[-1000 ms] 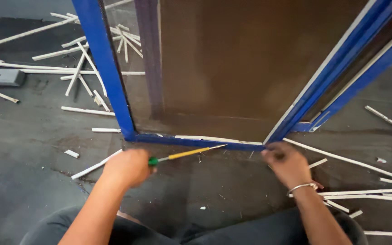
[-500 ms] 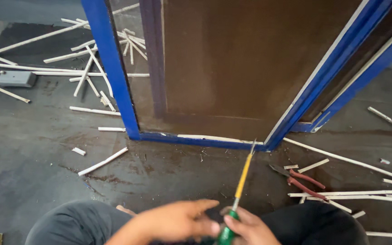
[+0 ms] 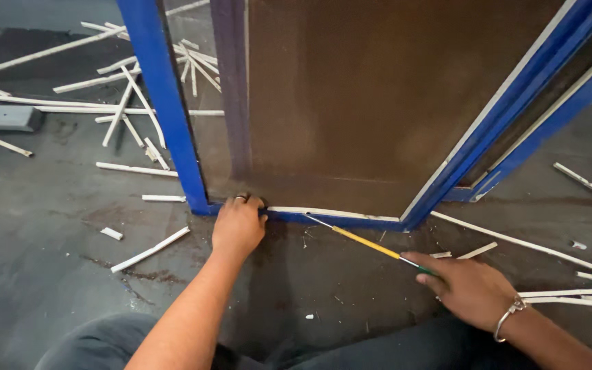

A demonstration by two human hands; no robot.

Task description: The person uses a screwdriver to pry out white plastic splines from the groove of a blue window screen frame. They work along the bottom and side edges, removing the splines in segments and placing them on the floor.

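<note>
Head view, looking down at a dark floor point(image 3: 42, 226). A blue frame point(image 3: 162, 109) holding brown mesh point(image 3: 378, 89) stands upright on the floor, its bottom rail running left to right in front of the person.

Left hand point(image 3: 238, 226): pressed against the lower left corner of the blue frame, fingers curled over the bottom rail where a white strip point(image 3: 337, 214) begins. Ring visible on one finger. The hand grips the rail edge; whether it also pinches the strip end cannot be told.

Right hand point(image 3: 471, 288): low on the floor to the right, closed around the green handle of a screwdriver point(image 3: 368, 243). Yellow shaft runs up and left from the hand; its tip meets the white strip on the bottom rail, near the rail's middle. Metal bracelet on the wrist.

The two hands are well apart, the left at the corner, the right out from the rail.

White strip: lies along the top of the bottom rail, slightly bowed upward near its middle.

Surroundings: many loose white strips point(image 3: 149, 250) scattered on the floor left and right; a grey flat box point(image 3: 8, 118) at far left. Dark trouser knees at the lower edge.
</note>
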